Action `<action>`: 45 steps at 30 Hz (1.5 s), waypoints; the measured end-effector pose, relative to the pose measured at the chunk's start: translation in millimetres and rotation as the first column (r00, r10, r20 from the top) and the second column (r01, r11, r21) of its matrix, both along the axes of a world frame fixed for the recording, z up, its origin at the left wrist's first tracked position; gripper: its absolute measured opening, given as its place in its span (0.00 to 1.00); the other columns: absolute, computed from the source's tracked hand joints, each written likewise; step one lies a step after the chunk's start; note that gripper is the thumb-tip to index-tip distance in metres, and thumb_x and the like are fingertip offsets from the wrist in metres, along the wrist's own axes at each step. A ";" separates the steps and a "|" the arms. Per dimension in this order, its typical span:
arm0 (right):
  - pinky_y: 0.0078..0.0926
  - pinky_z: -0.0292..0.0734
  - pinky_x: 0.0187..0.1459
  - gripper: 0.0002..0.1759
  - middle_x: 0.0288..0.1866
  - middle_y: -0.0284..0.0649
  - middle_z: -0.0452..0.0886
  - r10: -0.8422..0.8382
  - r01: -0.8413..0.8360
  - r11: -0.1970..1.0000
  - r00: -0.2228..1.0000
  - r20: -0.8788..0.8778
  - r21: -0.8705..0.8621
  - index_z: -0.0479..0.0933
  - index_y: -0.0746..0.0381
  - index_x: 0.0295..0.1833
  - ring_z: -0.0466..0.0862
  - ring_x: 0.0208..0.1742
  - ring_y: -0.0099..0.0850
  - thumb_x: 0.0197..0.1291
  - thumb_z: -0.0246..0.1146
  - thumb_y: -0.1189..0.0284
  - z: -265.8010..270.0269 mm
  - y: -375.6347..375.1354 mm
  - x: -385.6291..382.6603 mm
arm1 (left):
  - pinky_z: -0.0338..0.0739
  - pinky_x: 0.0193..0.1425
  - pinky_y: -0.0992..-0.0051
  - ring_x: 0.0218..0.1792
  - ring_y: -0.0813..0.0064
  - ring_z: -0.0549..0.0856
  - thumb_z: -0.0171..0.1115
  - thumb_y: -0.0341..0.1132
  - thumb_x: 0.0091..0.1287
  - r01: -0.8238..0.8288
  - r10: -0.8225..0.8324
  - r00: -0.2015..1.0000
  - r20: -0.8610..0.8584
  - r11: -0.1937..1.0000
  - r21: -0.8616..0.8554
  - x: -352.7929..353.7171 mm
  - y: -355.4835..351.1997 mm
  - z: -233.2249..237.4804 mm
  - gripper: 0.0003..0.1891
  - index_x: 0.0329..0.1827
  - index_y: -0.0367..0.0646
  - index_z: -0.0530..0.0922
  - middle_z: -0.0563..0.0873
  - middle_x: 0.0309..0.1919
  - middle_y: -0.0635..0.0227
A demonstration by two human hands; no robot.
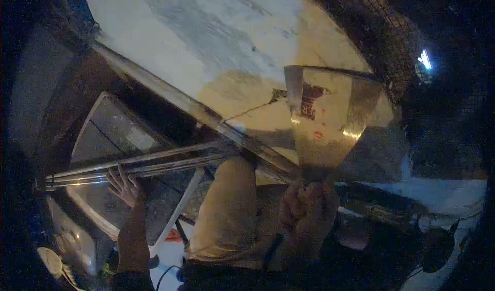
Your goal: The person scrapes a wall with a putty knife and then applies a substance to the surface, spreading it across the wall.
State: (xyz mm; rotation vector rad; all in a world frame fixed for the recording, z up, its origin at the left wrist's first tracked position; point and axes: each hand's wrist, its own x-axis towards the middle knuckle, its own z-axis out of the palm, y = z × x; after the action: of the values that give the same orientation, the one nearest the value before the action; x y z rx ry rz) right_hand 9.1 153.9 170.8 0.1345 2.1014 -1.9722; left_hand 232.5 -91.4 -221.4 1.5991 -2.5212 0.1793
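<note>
My right hand (308, 214) is closed around the handle of a wide metal scraper (330, 116). Its broad blade, with a red label, lies flat against a pale plastered surface (216, 38) that has a crack running beside the blade. My left hand (124, 186) reaches out at the lower left, its fingers spread over a pair of long metal rails (154, 163). A tan cloth-covered shape (227, 213), perhaps my leg or sleeve, lies between the two hands.
The scene is dim and tilted. A metal edge strip (170, 92) borders the plastered surface. Dark wire mesh (381, 28) lies at the upper right, with a small bright light (425, 60). A grey framed panel (111, 136) sits behind the rails.
</note>
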 end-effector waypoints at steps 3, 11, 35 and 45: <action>0.16 0.50 0.07 0.09 0.17 0.33 0.62 0.000 0.001 0.999 1.000 0.029 -0.032 0.66 0.58 0.38 0.57 0.10 0.20 0.73 0.50 0.67 -0.1 5.1 -4.6 | 0.41 0.76 0.42 0.78 0.56 0.48 0.27 0.56 0.75 0.038 -0.039 0.999 -0.028 0.998 -0.042 1.4 0.1 -2.1 0.29 0.77 0.62 0.57 0.53 0.78 0.62; 0.20 0.64 0.18 0.11 0.24 0.31 0.69 0.122 -0.099 0.991 0.953 0.276 -0.094 0.72 0.63 0.48 0.66 0.19 0.18 0.71 0.51 0.67 12.1 17.2 -12.4 | 0.42 0.76 0.42 0.78 0.56 0.49 0.29 0.57 0.74 0.033 -0.034 0.999 -0.030 0.998 -0.044 0.0 2.6 -1.3 0.29 0.76 0.63 0.59 0.55 0.77 0.62; 0.22 0.62 0.12 0.13 0.18 0.32 0.64 0.236 -0.271 0.956 0.936 -0.262 -0.108 0.66 0.63 0.54 0.64 0.13 0.22 0.69 0.52 0.67 -33.1 34.6 -7.6 | 0.39 0.76 0.43 0.78 0.55 0.48 0.26 0.57 0.75 0.035 -0.035 0.999 -0.007 0.999 -0.029 2.6 0.5 -2.2 0.30 0.77 0.60 0.57 0.53 0.78 0.63; 0.25 0.60 0.12 0.12 0.20 0.34 0.66 0.258 -0.372 0.855 0.909 -0.326 -0.360 0.67 0.61 0.51 0.63 0.12 0.24 0.69 0.53 0.66 -47.5 32.3 -25.3 | 0.38 0.77 0.44 0.78 0.55 0.47 0.26 0.56 0.75 0.030 -0.030 0.999 0.013 0.999 -0.024 3.1 -1.9 -4.5 0.30 0.77 0.62 0.56 0.53 0.78 0.61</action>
State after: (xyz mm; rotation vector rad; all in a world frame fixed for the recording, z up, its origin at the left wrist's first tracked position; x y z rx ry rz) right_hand -16.3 186.2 123.4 -0.5564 1.6405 -2.2588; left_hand 235.6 -93.2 -225.9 1.5550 -2.5408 0.2160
